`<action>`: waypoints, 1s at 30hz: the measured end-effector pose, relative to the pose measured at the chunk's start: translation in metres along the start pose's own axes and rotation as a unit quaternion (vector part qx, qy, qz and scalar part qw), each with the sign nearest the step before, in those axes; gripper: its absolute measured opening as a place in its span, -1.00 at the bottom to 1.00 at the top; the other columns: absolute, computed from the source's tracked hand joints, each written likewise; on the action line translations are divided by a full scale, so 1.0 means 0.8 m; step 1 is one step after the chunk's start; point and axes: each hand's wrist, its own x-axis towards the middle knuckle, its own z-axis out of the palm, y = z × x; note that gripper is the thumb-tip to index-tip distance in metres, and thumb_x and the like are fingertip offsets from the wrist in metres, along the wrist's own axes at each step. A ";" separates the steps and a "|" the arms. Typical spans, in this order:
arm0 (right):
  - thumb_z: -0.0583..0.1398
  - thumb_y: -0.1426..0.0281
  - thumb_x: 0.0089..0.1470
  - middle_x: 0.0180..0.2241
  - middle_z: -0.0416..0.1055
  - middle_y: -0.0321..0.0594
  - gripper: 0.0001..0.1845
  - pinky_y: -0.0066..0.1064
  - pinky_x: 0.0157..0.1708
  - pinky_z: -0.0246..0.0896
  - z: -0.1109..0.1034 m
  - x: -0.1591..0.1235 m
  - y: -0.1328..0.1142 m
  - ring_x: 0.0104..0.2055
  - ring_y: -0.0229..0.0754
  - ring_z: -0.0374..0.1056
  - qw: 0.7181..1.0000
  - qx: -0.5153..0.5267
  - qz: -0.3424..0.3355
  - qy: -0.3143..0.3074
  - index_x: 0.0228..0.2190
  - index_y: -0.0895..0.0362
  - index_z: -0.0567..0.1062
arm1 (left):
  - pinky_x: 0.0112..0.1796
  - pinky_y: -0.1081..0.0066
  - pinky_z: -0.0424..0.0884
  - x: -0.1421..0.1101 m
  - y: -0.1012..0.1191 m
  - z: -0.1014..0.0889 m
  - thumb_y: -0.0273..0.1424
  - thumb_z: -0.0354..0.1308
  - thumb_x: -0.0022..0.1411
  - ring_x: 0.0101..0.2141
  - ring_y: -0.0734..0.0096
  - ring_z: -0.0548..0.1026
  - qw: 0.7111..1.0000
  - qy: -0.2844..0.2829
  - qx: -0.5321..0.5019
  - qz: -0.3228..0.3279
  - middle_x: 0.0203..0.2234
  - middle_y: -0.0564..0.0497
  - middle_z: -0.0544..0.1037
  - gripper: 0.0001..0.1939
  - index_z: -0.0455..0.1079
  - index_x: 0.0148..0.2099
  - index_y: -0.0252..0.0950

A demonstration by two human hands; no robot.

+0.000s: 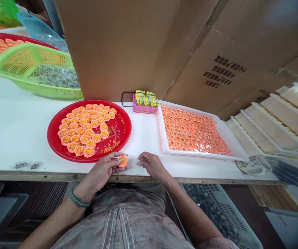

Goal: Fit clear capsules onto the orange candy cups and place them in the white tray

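My left hand (106,169) grips a small orange plastic teacup-and-saucer piece (123,161) with yellow inside, thumb on its edge, above the table's front edge. A short gap to the right, my right hand (152,166) is closed in a pinch, its fingertips near the white tabletop (141,131). Whatever those fingers hold, if anything, is too small to make out. Just beyond my left hand lies a round red tray (54,133). Many like orange pieces (80,130) sit on it, with tiny yellow bits (111,146) scattered at its right side.
A white tray (160,126) of orange pieces with clear covers stands right. A pink basket (145,109) of small yellow-green packs is at the back, before a cardboard wall (128,45). A green basket (11,74) of clear parts stands left. White trays (263,121) are stacked far right.
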 end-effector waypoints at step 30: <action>0.30 0.29 -0.11 -0.46 0.30 -0.36 -0.65 -0.38 -0.34 0.24 0.021 0.010 -0.065 -0.44 -0.31 0.28 0.922 0.381 0.038 0.061 -0.21 0.10 0.49 | -0.10 0.29 0.43 -0.004 0.000 -0.001 -0.50 0.25 0.03 -0.22 0.23 0.53 0.999 -0.001 -0.031 0.041 -0.29 0.01 0.50 -0.69 0.23 -0.18 -0.26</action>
